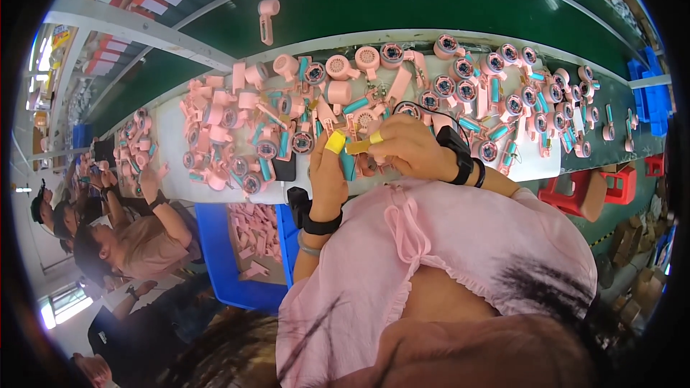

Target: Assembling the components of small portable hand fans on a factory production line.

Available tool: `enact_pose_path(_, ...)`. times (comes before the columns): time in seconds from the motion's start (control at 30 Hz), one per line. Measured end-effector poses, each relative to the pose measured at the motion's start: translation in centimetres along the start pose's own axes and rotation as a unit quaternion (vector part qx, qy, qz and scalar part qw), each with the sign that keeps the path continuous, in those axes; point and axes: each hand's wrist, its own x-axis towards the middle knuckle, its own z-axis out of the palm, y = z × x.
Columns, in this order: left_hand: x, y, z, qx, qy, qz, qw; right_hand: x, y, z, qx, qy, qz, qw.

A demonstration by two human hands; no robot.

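My left hand (328, 181), a yellow cover on its thumb, is closed around a small pink handheld fan, mostly hidden by my fingers. A teal battery cylinder (348, 167) shows beside that thumb. My right hand (415, 148), with another yellow cover on a fingertip, pinches a short tan strip (356, 148) just above the cylinder. Whether the strip touches the fan cannot be made out. Pink fan heads and handles crowd the white worktop around both hands, among them a round grille head (366, 59) and a fan with its motor exposed (303, 143).
Several fans with teal batteries (498, 131) spread to the right. A single pink fan (268, 20) lies on the green belt (345, 1) behind. Below left stands a blue bin (215, 259) of pink parts. Red stools (575, 194) stand at right. Co-workers (144, 233) sit at left.
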Motion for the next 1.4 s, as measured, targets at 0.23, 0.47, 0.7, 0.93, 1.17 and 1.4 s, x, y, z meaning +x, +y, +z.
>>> enact_pose_path(0.23, -0.3, 0.7, 0.7, -0.030, -0.071, -0.025, 0.997, 0.5, -0.8, 0.0, 0.024, -0.021, 0.023, 0.999)
enact_pose_path(0.47, -0.4, -0.2, 0.1, -0.058, -0.083, -0.024, 0.995, 0.0, -0.5, 0.2, -0.017, -0.016, 0.037, 0.999)
enact_pose_path(0.7, -1.1, 0.3, 1.0, 0.035, -0.118, 0.068, 0.990, -0.4, -0.1, 0.4, 0.002, 0.040, 0.060, 0.997)
enact_pose_path(0.93, -1.5, 0.8, 1.4, 0.096, -0.135, 0.116, 0.979, -1.1, 0.1, 0.7, 0.027, 0.028, 0.081, 0.996)
enact_pose_path(1.17, -1.8, 0.5, 1.1, 0.127, -0.132, 0.089, 0.979, -0.4, -0.1, 0.2, 0.019, 0.029, 0.071, 0.997)
enact_pose_path(1.4, -1.9, 1.3, 2.3, 0.194, -0.134, 0.116, 0.965, -0.4, 0.0, 0.2, 0.040, 0.040, 0.080, 0.995)
